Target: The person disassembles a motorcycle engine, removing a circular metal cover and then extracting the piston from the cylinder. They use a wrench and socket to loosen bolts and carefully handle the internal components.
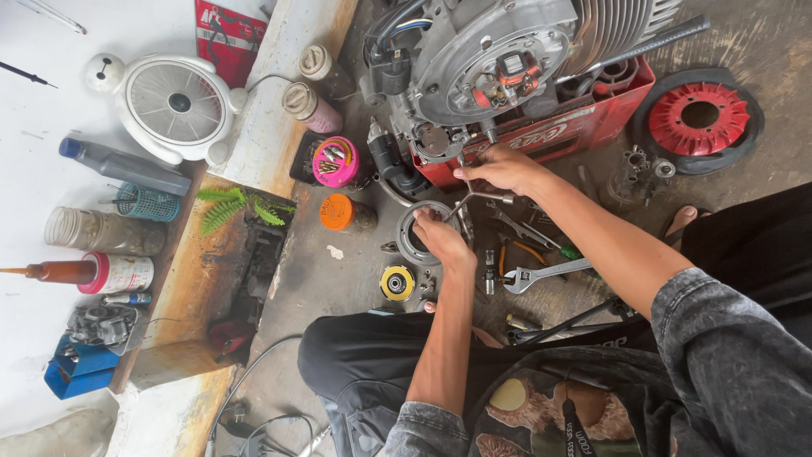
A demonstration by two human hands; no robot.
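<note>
The right hand (501, 169) and the left hand (440, 235) both grip a bent steel speed wrench (474, 200), fingers curled tight round its crank. The thin, shiny rod's long axis runs from the left hand up toward the grey cast engine (507, 59), its tip at the casing's lower edge above the red crate (592, 127). An adjustable spanner (541, 275) lies nearby on the concrete.

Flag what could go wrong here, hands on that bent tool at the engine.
1. The bent metal tool could slip, driving the right hand into the engine edges.
2. The left hand sits close below the tool and may get pinched.
3. The adjustable wrench and loose parts on the floor could be kicked.
</note>
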